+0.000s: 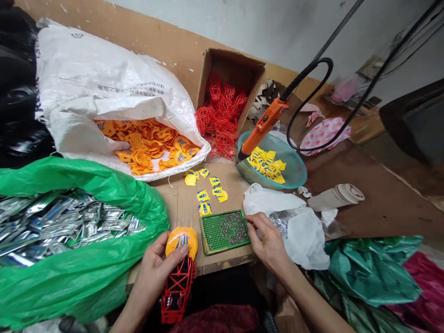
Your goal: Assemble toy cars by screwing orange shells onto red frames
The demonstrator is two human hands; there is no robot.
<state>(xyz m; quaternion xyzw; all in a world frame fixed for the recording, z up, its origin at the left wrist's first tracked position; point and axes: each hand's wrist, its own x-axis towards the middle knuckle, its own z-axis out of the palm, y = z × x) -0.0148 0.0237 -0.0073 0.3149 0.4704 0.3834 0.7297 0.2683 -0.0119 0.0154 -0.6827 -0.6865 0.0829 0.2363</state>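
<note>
My left hand (155,263) is wrapped round a toy car at the table's front edge. The car has a red lattice frame (176,289), and an orange plastic cover (181,237) lies at its far end under my thumb. My right hand (268,244) is at the right rim of a green perforated tray (210,245), thumb and fingertips drawn together. Whatever sits between those fingertips is too small or hidden to make out. Small metal screws (234,227) lie heaped in the tray's right part. Several yellow stickered pieces (203,196) are spread just behind it.
An orange electric screwdriver (264,127) hangs over a teal bowl (299,173) of yellow pieces. Behind are a white sack (132,74) of orange covers and a cardboard box (204,76) with red frames. A green bag (149,203) of shiny strips stands left, a white plastic bag (305,240) right.
</note>
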